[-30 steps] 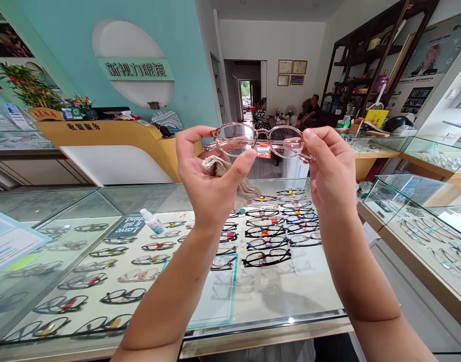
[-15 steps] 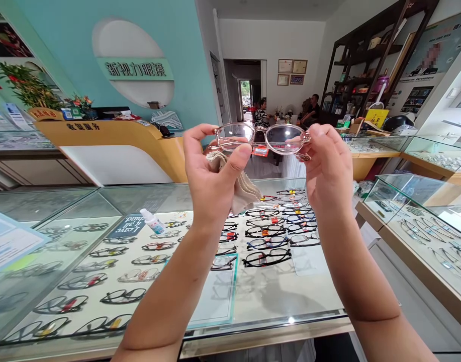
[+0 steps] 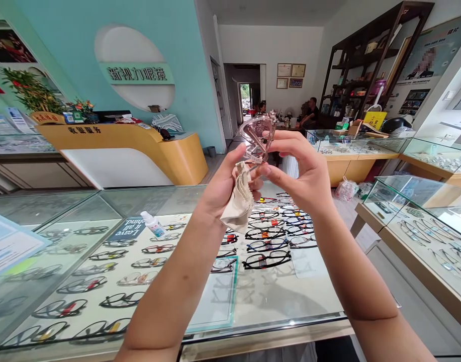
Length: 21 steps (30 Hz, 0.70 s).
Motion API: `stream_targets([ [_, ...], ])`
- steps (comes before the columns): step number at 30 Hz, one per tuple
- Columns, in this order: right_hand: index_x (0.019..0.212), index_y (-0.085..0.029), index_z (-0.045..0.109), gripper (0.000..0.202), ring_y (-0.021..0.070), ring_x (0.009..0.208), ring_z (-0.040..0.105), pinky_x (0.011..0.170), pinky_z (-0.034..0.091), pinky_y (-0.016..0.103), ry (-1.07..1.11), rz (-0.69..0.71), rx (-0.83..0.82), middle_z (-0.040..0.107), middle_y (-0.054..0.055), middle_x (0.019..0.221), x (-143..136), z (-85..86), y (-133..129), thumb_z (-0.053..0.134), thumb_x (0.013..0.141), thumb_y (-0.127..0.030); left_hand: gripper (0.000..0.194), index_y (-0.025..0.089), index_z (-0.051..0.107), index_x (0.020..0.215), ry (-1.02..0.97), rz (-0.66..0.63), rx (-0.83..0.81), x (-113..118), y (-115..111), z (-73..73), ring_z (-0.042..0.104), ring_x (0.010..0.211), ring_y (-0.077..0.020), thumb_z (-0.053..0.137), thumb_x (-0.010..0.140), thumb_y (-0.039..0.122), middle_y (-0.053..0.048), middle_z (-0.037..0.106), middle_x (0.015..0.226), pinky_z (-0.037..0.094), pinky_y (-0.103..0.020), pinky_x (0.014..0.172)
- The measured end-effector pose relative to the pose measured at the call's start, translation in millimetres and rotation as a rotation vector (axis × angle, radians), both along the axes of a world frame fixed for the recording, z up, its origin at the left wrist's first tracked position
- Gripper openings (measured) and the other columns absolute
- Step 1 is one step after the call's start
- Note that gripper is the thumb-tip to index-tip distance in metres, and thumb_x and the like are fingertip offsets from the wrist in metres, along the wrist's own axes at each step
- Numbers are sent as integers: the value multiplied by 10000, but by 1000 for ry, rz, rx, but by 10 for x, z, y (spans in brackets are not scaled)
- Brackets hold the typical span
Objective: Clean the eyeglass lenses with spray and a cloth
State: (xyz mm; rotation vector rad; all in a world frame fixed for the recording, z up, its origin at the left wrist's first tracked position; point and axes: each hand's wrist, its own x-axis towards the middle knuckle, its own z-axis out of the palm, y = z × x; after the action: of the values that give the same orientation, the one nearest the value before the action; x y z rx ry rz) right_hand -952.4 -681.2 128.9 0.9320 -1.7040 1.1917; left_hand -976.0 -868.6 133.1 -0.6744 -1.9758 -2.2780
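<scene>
A pair of clear, pinkish-framed eyeglasses (image 3: 268, 131) is held up over the counter, turned edge-on with the temples folded. My right hand (image 3: 303, 168) grips the frame between thumb and fingers from the right. In my left hand (image 3: 220, 188) is a beige cleaning cloth (image 3: 238, 203), bunched with its zigzag edge hanging down. The left thumb and fingers close at the lower end of the glasses; whether they press the cloth against a lens is hidden. Below both hands lies the glass display case (image 3: 283, 296), showing several rows of eyeglasses (image 3: 266, 259).
A white spray bottle (image 3: 153, 224) stands on the glass at left, near a dark "Leave it all behind" card (image 3: 129, 229). A blue-white sheet (image 3: 13, 241) lies far left. Another display case (image 3: 422, 231) stands right. Beyond are a yellow counter (image 3: 183, 156) and a seated person (image 3: 311, 114).
The eyeglasses have turned from facing flat to edge-on. My hands have come closer together, the right moving left, and the cloth hangs lower beneath the frame.
</scene>
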Motion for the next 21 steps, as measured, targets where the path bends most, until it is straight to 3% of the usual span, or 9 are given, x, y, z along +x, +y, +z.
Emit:
stream_targets([
  [3, 1066, -371, 846, 150, 328, 1351, 717, 1208, 539, 598, 30, -54, 8, 824, 29, 1349, 14, 9, 0, 857, 996, -504, 635, 250, 758, 989, 18, -40, -45, 21, 4, -27, 685, 570, -229, 740, 906, 879, -58, 731, 712, 488, -332, 397],
  [8, 968, -375, 853, 183, 329, 1237, 752, 1145, 573, 599, 68, -79, -28, 856, 20, 1145, 14, -7, 2, 863, 982, -557, 597, 256, 739, 974, 35, -62, -29, 87, 29, -29, 705, 579, -227, 778, 911, 848, -61, 758, 745, 510, -318, 387],
  [13, 938, -364, 852, 168, 328, 1181, 772, 1091, 605, 592, 59, -87, -84, 859, 34, 1113, 57, -10, -25, 858, 994, -523, 601, 246, 753, 975, 31, -85, -15, 70, 25, -39, 765, 672, -268, 796, 909, 842, -91, 761, 790, 539, -322, 392],
  [19, 945, -357, 838, 155, 323, 1166, 766, 1099, 614, 594, 71, -84, -109, 843, 36, 1088, 71, -24, -24, 863, 993, -503, 704, 260, 683, 857, -20, -80, -22, 139, 107, -36, 632, 520, -202, 757, 851, 959, -60, 652, 703, 511, -336, 380],
  [21, 958, -354, 831, 166, 326, 1185, 759, 1113, 612, 597, 54, -95, -124, 830, 39, 1092, 108, -10, -12, 874, 985, -512, 731, 261, 671, 861, 3, -25, 23, 153, 133, -58, 602, 512, -183, 738, 838, 988, -39, 623, 703, 512, -337, 414],
])
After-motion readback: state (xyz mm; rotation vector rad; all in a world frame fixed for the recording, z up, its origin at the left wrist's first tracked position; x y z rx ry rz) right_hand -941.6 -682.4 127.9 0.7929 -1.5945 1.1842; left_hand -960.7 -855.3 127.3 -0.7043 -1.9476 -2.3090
